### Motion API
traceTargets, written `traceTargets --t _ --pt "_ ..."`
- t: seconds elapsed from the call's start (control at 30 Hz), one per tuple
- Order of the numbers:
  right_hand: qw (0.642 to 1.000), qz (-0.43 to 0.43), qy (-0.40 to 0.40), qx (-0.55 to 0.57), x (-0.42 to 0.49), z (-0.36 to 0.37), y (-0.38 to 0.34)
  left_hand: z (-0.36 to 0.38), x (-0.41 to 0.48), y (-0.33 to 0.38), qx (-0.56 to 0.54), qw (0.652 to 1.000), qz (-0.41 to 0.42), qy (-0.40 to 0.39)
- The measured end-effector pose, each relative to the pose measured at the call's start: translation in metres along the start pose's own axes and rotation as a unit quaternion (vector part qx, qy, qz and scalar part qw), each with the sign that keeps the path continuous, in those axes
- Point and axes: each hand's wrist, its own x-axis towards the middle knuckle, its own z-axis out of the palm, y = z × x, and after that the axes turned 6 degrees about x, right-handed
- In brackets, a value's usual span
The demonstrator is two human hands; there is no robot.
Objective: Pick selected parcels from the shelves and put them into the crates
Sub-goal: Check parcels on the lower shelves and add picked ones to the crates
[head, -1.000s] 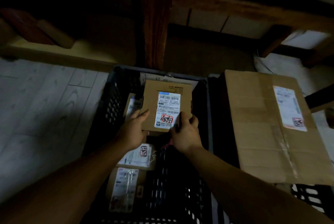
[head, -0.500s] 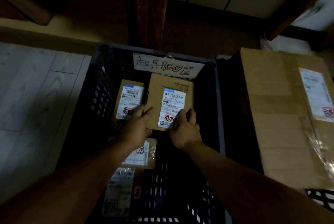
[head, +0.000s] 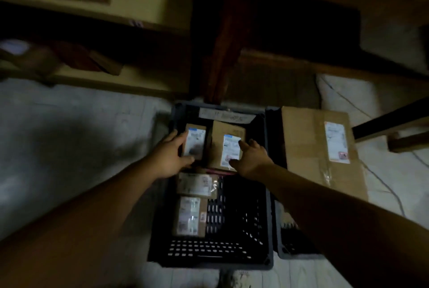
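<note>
A black slatted crate stands on the floor below me. At its far end lies a brown parcel with a white label. My right hand hovers over the parcel's near right corner, fingers spread, holding nothing. To the left of that parcel lies a smaller labelled parcel. My left hand reaches around this smaller parcel's left and near edges, fingers apart; whether it grips the parcel is unclear. Two more labelled parcels lie along the crate's left side. The frame is dark and blurred.
A large cardboard box rests on a second crate to the right. A dark wooden shelf post rises just behind the crate. Low shelves with dim parcels run at the upper left. A cable trails over the pale floor at right.
The brown parcel has gone down onto the crate's far end and both hands have come off it. My left hand has shifted to the smaller parcel. The view has pulled back and up.
</note>
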Motion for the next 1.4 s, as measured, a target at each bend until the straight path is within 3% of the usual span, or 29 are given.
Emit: traceTargets --t 0.33,0.47,0.6,0.8,1.03,1.23,1.4 --pt "0.997 -0.068 0.03 0.039 -0.214 -0.103 -0.191 -0.247 -0.209 -0.005 0.084 0.996 -0.003 0.013" --pt "0.989 -0.11 0.056 0.081 -0.259 -0.138 -0.259 -0.336 -0.256 -0.029 0.131 0.989 -0.004 0.065" --pt "0.983 -0.136 0.082 0.086 -0.262 -0.171 -0.317 -0.405 -0.267 -0.042 0.112 0.987 -0.022 0.117" --pt "0.982 -0.138 0.081 0.101 -0.217 -0.196 -0.37 -0.457 -0.223 -0.054 0.13 0.985 -0.019 0.113" --pt "0.981 -0.081 0.063 0.164 -0.094 -0.216 -0.412 -0.506 -0.107 -0.066 0.108 0.989 -0.008 0.098" --pt "0.977 -0.047 0.053 0.199 0.013 -0.213 -0.436 -0.499 0.0 -0.084 0.081 0.995 -0.009 0.063" --pt "0.979 -0.088 0.08 0.166 0.092 -0.195 -0.459 -0.481 0.095 -0.098 -0.002 0.998 -0.008 0.06"
